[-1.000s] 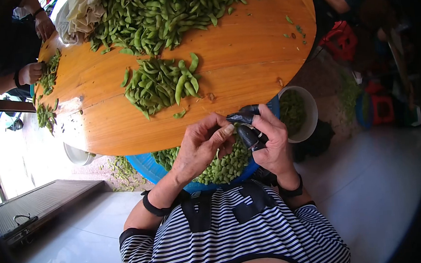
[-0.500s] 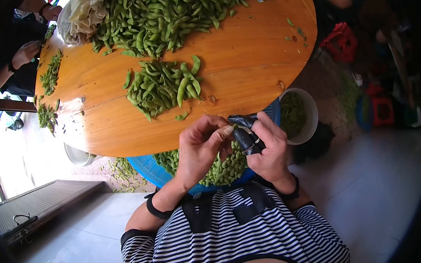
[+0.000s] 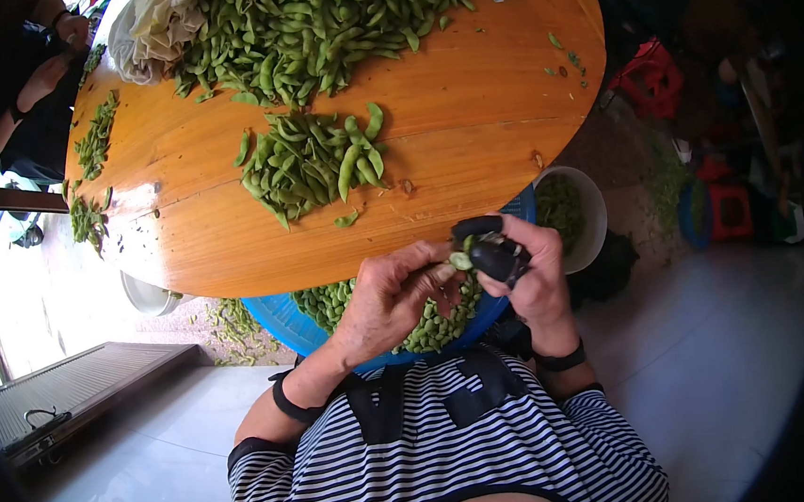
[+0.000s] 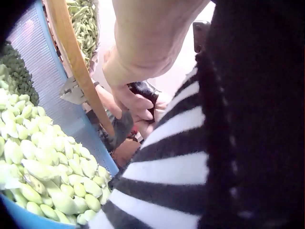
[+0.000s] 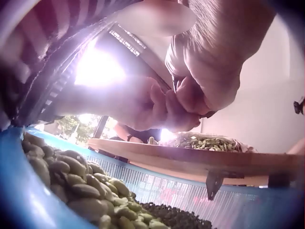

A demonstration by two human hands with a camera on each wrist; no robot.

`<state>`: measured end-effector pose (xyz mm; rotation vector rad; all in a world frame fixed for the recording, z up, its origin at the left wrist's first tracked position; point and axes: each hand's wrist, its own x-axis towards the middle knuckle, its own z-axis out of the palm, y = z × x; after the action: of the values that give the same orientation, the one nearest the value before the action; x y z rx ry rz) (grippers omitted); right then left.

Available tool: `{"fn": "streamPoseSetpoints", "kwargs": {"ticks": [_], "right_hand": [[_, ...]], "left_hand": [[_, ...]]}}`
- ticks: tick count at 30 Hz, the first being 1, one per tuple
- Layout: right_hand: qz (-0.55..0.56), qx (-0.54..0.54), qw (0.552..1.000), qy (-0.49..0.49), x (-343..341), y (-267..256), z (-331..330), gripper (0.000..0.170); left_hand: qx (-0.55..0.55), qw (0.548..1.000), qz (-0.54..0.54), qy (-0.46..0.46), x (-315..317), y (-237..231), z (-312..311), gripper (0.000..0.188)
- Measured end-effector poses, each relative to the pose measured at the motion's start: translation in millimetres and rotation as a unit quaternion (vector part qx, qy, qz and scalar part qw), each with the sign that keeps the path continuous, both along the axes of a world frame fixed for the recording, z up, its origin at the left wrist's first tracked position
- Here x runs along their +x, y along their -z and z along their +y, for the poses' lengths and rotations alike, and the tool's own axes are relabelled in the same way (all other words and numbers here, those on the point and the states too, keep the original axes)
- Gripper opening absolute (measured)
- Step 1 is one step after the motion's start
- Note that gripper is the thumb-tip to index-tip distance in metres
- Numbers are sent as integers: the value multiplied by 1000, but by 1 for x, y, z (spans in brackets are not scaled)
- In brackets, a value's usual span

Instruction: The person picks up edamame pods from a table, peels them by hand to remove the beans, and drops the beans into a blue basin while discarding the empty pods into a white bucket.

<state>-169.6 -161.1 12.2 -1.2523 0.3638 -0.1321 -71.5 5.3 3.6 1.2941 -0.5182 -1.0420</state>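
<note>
Over the blue basket (image 3: 275,322) both hands meet at a green soybean pod (image 3: 461,260). My left hand (image 3: 392,299) pinches it between thumb and fingertips. From the other side my right hand (image 3: 541,278) grips it, with black covers (image 3: 497,258) on the thumb and a finger. The covers and fingers hide much of the pod. Below lie shelled green beans (image 3: 436,328), which the left wrist view shows heaped against the basket wall. In the right wrist view the two hands overlap above the basket and the pod is hidden.
A small pile of pods (image 3: 306,169) lies on the wooden table (image 3: 470,161), with a larger heap (image 3: 309,32) behind it. A white bucket (image 3: 598,221) stands at the right. Another person's hand (image 3: 44,79) is at the table's far left.
My right hand has shifted slightly right and turned, and more green shows between the hands. My left hand stays close by. The other person's hands have moved up from the table's left edge.
</note>
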Motion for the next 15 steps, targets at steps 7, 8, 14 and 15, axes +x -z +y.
{"fn": "streamPoseSetpoints", "kwargs": {"ticks": [7, 8, 14, 15], "right_hand": [[153, -326, 919, 159, -72, 5, -96, 20], [231, -532, 806, 121, -74, 1, -110, 26], [218, -631, 719, 196, -67, -2, -104, 32], [157, -638, 728, 195, -61, 2, -100, 30]], "left_hand": [[27, 909, -416, -8, 27, -18, 13, 26], [97, 907, -402, -75, 34, -19, 14, 23], [258, 716, -622, -187, 61, -5, 8, 20], [260, 720, -616, -186, 61, -4, 7, 20]]}}
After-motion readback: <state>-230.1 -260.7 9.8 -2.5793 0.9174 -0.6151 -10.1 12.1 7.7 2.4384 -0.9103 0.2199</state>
